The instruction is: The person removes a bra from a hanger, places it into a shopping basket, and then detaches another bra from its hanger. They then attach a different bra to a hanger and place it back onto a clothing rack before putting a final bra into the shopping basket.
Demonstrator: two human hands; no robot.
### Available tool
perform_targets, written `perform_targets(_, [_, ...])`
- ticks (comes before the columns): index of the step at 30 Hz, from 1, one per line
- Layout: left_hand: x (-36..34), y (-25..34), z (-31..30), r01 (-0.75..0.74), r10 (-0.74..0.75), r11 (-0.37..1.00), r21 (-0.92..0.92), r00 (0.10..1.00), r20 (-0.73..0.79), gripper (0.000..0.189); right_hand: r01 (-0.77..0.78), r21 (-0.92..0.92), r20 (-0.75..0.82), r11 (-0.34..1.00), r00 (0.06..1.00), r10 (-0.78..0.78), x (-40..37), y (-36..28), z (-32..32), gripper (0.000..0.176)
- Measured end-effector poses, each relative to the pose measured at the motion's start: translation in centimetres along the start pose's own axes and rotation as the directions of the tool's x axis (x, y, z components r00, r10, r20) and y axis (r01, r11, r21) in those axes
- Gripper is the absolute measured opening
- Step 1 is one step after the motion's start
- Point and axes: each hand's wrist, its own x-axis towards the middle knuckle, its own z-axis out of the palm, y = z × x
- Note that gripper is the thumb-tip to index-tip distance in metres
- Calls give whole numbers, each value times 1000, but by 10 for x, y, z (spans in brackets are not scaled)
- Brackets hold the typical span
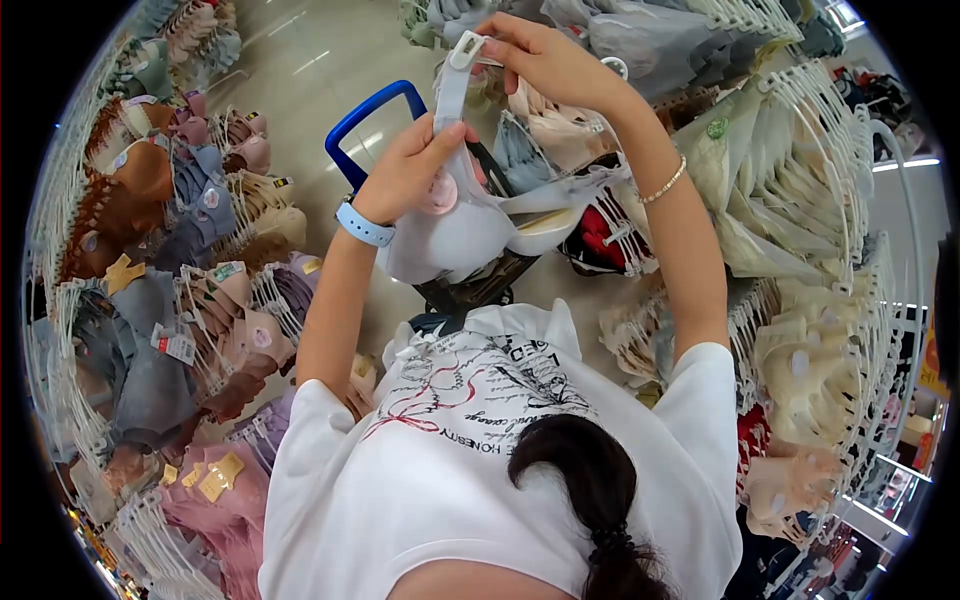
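Note:
A white bra (455,235) hangs in front of my chest, its cups low and a round pink sticker (441,193) on one side. My left hand (415,170), with a light blue watch band at the wrist, is closed around the bra's upper part, below the strap. My right hand (545,62) has its fingers pinched at the upper end of the strap, by a white plastic hanger end (467,50) with a slot. A white hanger hook (615,68) shows beside my right wrist. Just beyond my left hand stands a blue handle (375,125).
Racks of bras on white hangers line both sides: brown, grey and pink bras (205,200) at left, pale green and cream bras (790,160) at right. Red and black garments (610,230) hang below my right forearm. A tiled floor (300,50) runs between the racks.

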Motion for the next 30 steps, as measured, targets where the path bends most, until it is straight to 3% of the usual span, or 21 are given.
perform_targets(3, [2, 9, 1, 70, -70, 997, 23, 997, 12, 28, -53, 28, 17, 998, 998, 53, 2, 5, -3, 25])
perform_targets(5, [-1, 14, -2, 61, -63, 998, 26, 994, 95, 32, 57, -59, -5, 997, 998, -57, 4, 10, -3, 25])
perform_targets(7, [-5, 19, -15, 48, -53, 998, 34, 982, 179, 36, 134, 21, -18, 991, 991, -133, 0, -4, 1, 22])
perform_targets(8, [-7, 22, -29, 19, -21, 1000, 10, 922, 386, 44, 212, 97, -31, 972, 977, -210, -5, -16, 2, 20])
perform_targets(9, [-8, 25, -41, -5, 15, 1000, -19, 818, 575, 52, 245, 12, 22, 969, 969, -246, -15, -40, 1, 20])
perform_targets(10, [-8, 31, -55, -14, 19, 1000, -13, 811, 585, 52, 279, -72, 78, 957, 959, -274, -26, -67, 0, 20])
perform_targets(13, [-1, 48, -82, 70, 181, 963, -262, 553, 813, 64, 435, -204, 131, 877, 900, -416, -45, -120, 2, 21])
perform_targets(14, [5, 48, -82, 92, 263, 928, -362, 527, 808, 62, 466, -221, 116, 857, 885, -451, -49, -131, 2, 22])
perform_targets(16, [18, 41, -74, 92, 419, 831, -549, 546, 726, 60, 474, -169, 115, 864, 880, -460, -47, -150, -5, 21])
perform_targets(18, [30, 22, -52, 57, 495, 744, -666, 622, 607, 58, 480, -115, 121, 870, 876, -468, -42, -163, -12, 22])
perform_targets(19, [35, 9, -39, 44, 495, 720, -693, 668, 556, 57, 381, -6, 123, 924, 918, -378, -37, -166, -16, 23])
perform_targets(22, [39, -37, 5, 52, 399, 709, -703, 793, 460, 53, 392, -112, 94, 913, 919, -383, -6, -149, -46, 28])
perform_targets(25, [-8, -26, 57, 160, 303, 691, -705, 821, 484, 53, 223, 152, -11, 963, 975, -224, 37, -93, -66, 20])
perform_targets(27, [-18, -33, 74, 242, 221, 652, -719, 846, 485, 53, 88, 91, -79, 992, 994, -80, 45, -46, -72, 16])
perform_targets(29, [-21, -37, 81, 271, 176, 629, -729, 863, 473, 53, -30, 378, 19, 925, 1000, 24, 43, -4, -63, 18])
perform_targets(30, [-22, -37, 83, 281, 158, 617, -735, 871, 465, 53, -30, 375, 28, 926, 999, 21, 42, 9, -58, 18])
